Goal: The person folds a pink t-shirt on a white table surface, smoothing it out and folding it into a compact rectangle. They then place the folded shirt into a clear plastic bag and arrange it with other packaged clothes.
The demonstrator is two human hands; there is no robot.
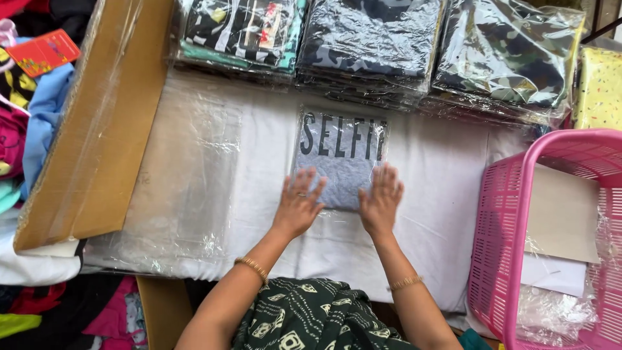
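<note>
The bagged grey shirt lies under the spread, flat fingers of left hand and right hand.

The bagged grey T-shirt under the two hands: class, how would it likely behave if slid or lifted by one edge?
The bagged grey T-shirt would probably slide easily, since its clear glossy wrap lies on the smooth white cloth. Lifted by one edge it would likely droop, being folded fabric. It looks thin and flat under the left hand and right hand, so probably light.
</note>
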